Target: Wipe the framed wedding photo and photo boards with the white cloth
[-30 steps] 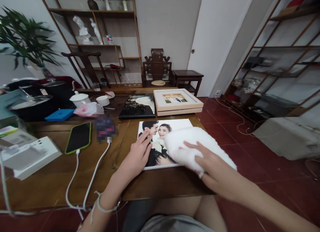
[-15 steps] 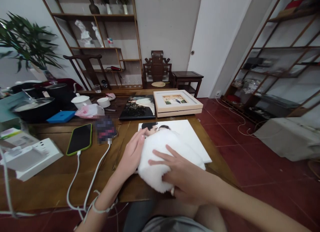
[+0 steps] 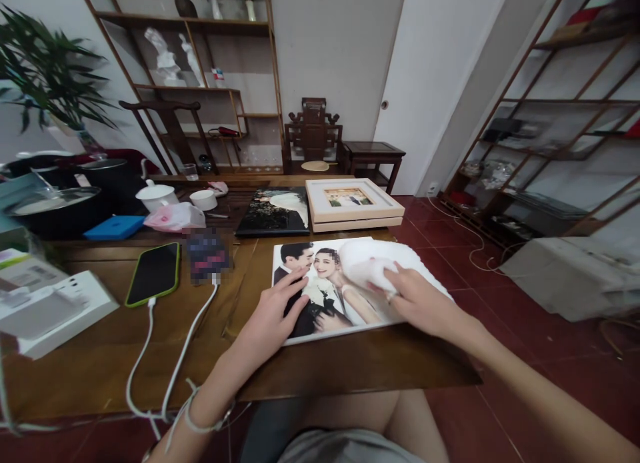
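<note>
A large printed wedding photo [image 3: 333, 296] lies flat on the wooden table [image 3: 125, 356] in front of me. My left hand [image 3: 280, 313] rests open and flat on its lower left part, fingers spread. My right hand [image 3: 417, 300] presses a fluffy white cloth [image 3: 373, 266] against the photo's upper right area, its fingers closed on the cloth.
Behind the photo lie a dark photo panel [image 3: 275, 212] and a pale framed picture [image 3: 353, 203]. To the left are a green-cased phone [image 3: 154, 273] on a white cable [image 3: 170, 363], a white box [image 3: 50, 310], a blue pad [image 3: 115, 227], cups and pots. Shelves line the walls.
My right hand swept the white cloth across the photo toward me and to the left, then back out to the upper right. My left hand stayed on the photo's left side.
</note>
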The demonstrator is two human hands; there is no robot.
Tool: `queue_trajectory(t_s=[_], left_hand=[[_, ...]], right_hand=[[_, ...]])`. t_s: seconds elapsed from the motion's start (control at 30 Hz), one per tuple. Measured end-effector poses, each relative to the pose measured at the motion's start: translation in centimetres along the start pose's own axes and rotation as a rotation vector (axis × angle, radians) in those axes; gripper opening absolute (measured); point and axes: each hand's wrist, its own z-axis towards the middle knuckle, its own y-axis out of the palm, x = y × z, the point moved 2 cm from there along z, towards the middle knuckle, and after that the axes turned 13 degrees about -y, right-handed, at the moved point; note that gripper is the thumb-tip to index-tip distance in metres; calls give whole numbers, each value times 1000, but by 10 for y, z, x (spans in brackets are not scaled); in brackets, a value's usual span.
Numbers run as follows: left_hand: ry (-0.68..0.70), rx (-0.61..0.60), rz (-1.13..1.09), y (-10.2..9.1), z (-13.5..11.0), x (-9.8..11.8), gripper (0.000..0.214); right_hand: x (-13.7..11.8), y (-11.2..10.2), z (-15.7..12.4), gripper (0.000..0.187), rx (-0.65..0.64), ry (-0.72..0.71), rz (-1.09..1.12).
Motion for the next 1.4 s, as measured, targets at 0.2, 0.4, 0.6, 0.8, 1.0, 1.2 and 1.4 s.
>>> queue_trajectory(t_s=[0.2, 0.4, 0.6, 0.8, 1.0, 1.2, 1.4], left_hand=[[15, -11, -9, 0, 1, 0, 37], [1, -4, -3, -1, 1, 0, 34], [-14, -12, -22, -2, 1, 0, 35], [-85, -12, -21, 1, 2, -1, 39], [-174, 15, 33, 3, 1, 2, 44], [-123, 0, 81, 2, 4, 0, 47], [-101, -14, 99, 1, 5, -1, 46]], right_hand=[[-12, -5, 84, 21, 22, -182, 240], [-44, 6, 128, 22, -40, -325, 153], [-17, 8, 91, 22, -12, -253, 111], [37, 0, 46, 19, 45, 16, -11], [-14, 5, -6, 27, -50, -147, -19], [-81, 11, -45, 28, -114, -402, 145], [-34, 5, -7, 32, -29, -220, 56]])
